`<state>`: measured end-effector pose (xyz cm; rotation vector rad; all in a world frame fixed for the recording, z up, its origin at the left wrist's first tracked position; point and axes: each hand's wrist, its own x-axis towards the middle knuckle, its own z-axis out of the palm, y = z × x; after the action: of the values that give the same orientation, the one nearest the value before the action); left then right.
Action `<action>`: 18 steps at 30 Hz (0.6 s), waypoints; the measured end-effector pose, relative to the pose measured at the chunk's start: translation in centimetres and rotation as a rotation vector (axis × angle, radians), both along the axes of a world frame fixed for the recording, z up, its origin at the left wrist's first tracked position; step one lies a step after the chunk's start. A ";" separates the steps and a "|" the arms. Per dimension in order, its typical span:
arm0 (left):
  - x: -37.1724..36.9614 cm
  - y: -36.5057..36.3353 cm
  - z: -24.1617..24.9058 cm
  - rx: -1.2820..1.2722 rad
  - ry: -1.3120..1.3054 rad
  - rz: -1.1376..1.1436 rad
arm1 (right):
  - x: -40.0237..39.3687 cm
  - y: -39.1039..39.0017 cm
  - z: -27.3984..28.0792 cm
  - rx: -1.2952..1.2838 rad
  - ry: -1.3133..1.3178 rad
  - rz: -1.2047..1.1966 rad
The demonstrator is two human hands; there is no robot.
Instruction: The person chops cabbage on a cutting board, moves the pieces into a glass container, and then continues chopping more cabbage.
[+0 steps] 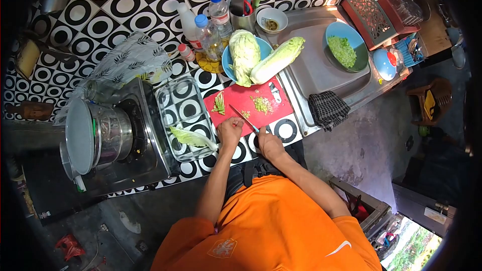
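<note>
My right hand (271,144) is closed around the light-blue handle of a kitchen knife (243,116), its blade pointing up and left across the red cutting board (271,117). Beside the blade, my left hand (230,131) rests at the board's near-left edge with fingers curled; whatever they may pinch is hidden. A heap of chopped cabbage (262,104) lies on the board, with smaller bits near the blade. Cut leaf pieces (218,103) sit at its left side. Just beyond, a napa cabbage (244,59) and a second, slimmer one (277,61) lean on a blue bowl (227,65).
Left of the board is a glass dish (185,90) holding a cabbage leaf (193,138). A pot (113,130) stands on the stove. Bottles (207,31) line the back. A bowl of shredded greens (346,47) sits in the sink (306,65), and a dark cloth (328,109) hangs over its edge.
</note>
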<state>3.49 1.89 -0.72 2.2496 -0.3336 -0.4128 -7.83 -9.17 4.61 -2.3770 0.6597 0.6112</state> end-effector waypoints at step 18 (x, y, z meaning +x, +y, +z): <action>-1.4 0.7 0.8 -0.006 -0.052 -0.232 | -1.8 -0.9 -0.5 0.011 -0.210 -0.052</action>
<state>2.08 2.54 0.03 2.2258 -0.6261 -0.4729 -9.62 -10.06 4.15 -2.3646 0.6211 0.3361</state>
